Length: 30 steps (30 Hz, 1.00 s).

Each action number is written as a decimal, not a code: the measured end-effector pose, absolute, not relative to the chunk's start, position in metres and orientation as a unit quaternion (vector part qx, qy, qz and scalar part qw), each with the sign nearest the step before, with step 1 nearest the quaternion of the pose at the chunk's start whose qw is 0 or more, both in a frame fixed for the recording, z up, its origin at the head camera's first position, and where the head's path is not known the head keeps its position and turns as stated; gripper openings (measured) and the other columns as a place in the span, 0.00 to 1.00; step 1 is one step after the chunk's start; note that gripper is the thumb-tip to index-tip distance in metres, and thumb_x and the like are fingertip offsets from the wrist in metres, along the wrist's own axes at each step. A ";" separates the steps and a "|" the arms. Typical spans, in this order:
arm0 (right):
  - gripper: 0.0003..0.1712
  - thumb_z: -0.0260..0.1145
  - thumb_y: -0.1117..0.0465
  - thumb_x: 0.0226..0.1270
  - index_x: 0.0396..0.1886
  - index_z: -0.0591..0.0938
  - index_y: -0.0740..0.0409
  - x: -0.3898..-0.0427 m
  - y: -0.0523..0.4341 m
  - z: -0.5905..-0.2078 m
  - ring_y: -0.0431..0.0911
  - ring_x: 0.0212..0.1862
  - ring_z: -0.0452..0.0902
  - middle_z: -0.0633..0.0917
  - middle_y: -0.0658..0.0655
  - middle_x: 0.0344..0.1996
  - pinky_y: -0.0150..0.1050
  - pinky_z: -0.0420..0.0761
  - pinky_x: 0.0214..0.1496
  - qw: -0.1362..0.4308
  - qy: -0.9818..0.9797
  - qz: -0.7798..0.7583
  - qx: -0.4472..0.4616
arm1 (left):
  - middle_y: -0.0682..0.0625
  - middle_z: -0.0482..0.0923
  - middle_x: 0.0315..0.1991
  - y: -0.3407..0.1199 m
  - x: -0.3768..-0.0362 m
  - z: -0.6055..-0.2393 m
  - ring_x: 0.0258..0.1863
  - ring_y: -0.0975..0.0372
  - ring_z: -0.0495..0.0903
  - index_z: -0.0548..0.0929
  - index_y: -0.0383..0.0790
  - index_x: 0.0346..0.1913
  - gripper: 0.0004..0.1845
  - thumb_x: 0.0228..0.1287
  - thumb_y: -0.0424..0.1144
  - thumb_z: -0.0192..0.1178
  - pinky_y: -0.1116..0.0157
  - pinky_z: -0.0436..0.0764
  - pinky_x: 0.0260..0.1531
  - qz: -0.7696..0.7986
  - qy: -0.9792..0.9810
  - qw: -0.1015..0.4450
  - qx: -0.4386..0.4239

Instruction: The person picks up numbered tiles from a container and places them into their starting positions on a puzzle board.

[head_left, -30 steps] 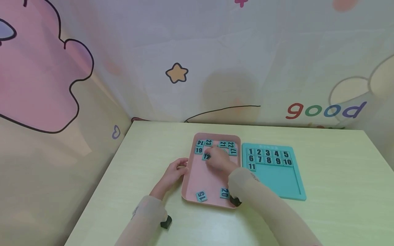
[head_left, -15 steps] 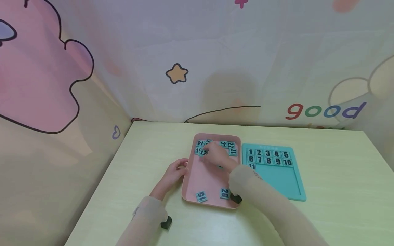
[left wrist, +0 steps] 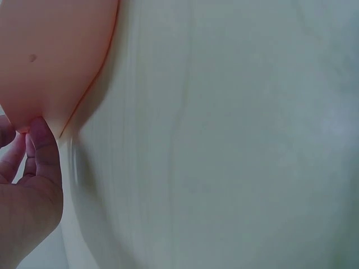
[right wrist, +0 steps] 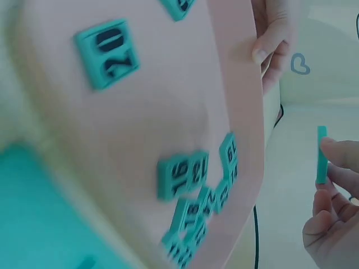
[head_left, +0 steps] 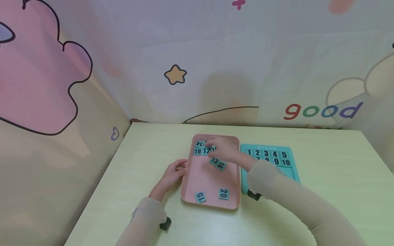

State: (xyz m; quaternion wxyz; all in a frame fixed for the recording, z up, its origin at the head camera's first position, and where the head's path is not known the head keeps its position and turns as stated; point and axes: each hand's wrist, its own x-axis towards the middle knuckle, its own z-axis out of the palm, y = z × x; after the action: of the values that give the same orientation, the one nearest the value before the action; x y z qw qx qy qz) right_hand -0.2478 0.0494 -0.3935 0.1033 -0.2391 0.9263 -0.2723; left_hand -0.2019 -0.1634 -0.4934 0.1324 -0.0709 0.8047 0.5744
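Observation:
My left hand (head_left: 171, 175) grips the left rim of a pink tray (head_left: 203, 177); in the left wrist view the thumb and fingers pinch the tray's edge (left wrist: 61, 67). Above the tray's far part, my right hand (head_left: 224, 149) pinches a teal number tile (right wrist: 322, 154), seen edge-on in the right wrist view and marked 12 in the head view. Below that hand lie the joined-looking tiles 13 (head_left: 214, 161) and 16 (head_left: 221, 165). Tile 19 (head_left: 197, 151) and tile 14 (head_left: 199, 144) sit at the far left; my right hand hides other tiles from the head view.
A teal number board (head_left: 292, 164) stands right of the tray, its upper rows holding numbered tiles, partly covered by the right sleeve. Tile 15 (head_left: 200, 197) and tile 20 (head_left: 223, 194) lie at the tray's near end. A printed cloth (head_left: 197, 85) hangs behind the table (head_left: 332, 171).
The right hand has lifted the 12 tile and moved slightly right, uncovering tiles 13 and 16. The right forearm has swung right over the board. The left hand stays on the tray rim.

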 end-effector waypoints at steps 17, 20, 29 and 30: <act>0.21 0.63 0.63 0.54 0.50 0.76 0.62 -0.245 0.167 -0.415 0.51 0.41 0.72 0.76 0.59 0.42 0.42 0.77 0.41 0.082 0.933 -0.287 -0.202 | 0.44 0.72 0.46 -0.165 -0.203 -0.500 0.40 0.58 0.72 0.70 0.39 0.56 0.20 0.59 0.32 0.51 0.65 0.75 0.43 0.582 0.802 0.117 -0.058; 0.21 0.63 0.64 0.54 0.49 0.76 0.64 -0.242 0.180 -0.419 0.53 0.43 0.72 0.76 0.61 0.43 0.45 0.77 0.43 0.082 0.936 -0.281 -0.197 | 0.45 0.72 0.46 -0.164 -0.202 -0.500 0.41 0.58 0.71 0.70 0.41 0.56 0.20 0.59 0.32 0.50 0.65 0.74 0.44 0.579 0.804 0.120 -0.062; 0.19 0.63 0.65 0.54 0.47 0.78 0.63 -0.238 0.207 -0.439 0.56 0.46 0.71 0.77 0.64 0.44 0.52 0.73 0.48 0.072 0.946 -0.250 -0.193 | 0.45 0.71 0.47 -0.164 -0.203 -0.498 0.43 0.58 0.71 0.70 0.42 0.57 0.20 0.61 0.33 0.50 0.65 0.74 0.45 0.576 0.805 0.128 -0.067; 0.19 0.63 0.65 0.54 0.48 0.78 0.63 -0.238 0.209 -0.443 0.57 0.47 0.71 0.76 0.64 0.45 0.53 0.72 0.48 0.074 0.947 -0.248 -0.191 | 0.45 0.71 0.47 -0.163 -0.203 -0.498 0.43 0.58 0.71 0.69 0.42 0.57 0.20 0.61 0.34 0.50 0.65 0.74 0.45 0.576 0.805 0.129 -0.067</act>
State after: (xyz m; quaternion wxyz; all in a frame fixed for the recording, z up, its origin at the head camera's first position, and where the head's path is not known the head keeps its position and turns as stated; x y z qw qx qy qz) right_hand -0.2375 0.2091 -0.4425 0.0743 -0.1914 0.9466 -0.2484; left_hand -0.2033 -0.1633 -0.4981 0.1288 -0.0668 0.8046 0.5758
